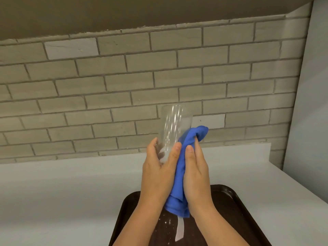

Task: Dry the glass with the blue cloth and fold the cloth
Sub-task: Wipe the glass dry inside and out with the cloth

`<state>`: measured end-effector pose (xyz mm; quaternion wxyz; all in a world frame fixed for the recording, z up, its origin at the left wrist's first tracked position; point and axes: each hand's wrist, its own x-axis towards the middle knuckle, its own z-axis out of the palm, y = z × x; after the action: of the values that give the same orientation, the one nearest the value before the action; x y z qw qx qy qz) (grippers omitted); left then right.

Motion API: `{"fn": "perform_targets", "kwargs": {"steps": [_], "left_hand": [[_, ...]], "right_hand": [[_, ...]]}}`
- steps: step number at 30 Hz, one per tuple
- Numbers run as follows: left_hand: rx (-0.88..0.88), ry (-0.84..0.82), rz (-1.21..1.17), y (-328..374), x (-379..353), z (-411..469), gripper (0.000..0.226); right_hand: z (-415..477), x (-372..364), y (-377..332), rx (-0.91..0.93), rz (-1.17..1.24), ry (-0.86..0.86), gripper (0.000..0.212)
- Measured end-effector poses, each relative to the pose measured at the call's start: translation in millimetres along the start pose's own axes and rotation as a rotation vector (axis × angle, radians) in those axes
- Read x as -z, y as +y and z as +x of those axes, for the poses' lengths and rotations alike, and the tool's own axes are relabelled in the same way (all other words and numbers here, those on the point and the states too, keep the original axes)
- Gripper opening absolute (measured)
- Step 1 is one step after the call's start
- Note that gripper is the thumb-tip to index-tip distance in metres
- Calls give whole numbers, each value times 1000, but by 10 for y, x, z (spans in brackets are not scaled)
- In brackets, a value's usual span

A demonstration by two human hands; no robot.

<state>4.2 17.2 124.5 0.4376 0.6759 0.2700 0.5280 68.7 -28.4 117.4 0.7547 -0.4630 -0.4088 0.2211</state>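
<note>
**Glass held up, cloth pressed to its side**

The left hand (157, 172) grips the base of a tall clear drinking glass (173, 129), fingers curled round it, thumb in front; the glass rises tilted above the fingertips. Right of that thumb, a bunched blue microfibre cloth (182, 174) touches the glass. The right hand (195, 174) clasps the cloth, above a dark brown plastic tray (239, 206) on a pale grey counter (62, 192).

A dark brown tray (236, 206) sits on a pale grey counter (62, 189). The tray has small white specks on it and a white strip (180, 229) lying across it. Behind the counter is a wall of grey bricks (124, 82). A smooth pale panel (312, 103) stands at the right side.
</note>
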Motion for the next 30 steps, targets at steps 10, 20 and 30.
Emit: {"fn": "perform_targets", "kwargs": {"steps": [10, 20, 30], "left_hand": [[350, -289, -503, -40, 178, 111, 53], [278, -372, -684, -46, 152, 178, 54], [410, -451, -811, -102, 189, 181, 46]], "right_hand": [[-56, -97, -138, 296, -220, -146, 40], [250, -55, -236, 43, -55, -145, 35], [69, -125, -218, 403, -435, -171, 45]]}}
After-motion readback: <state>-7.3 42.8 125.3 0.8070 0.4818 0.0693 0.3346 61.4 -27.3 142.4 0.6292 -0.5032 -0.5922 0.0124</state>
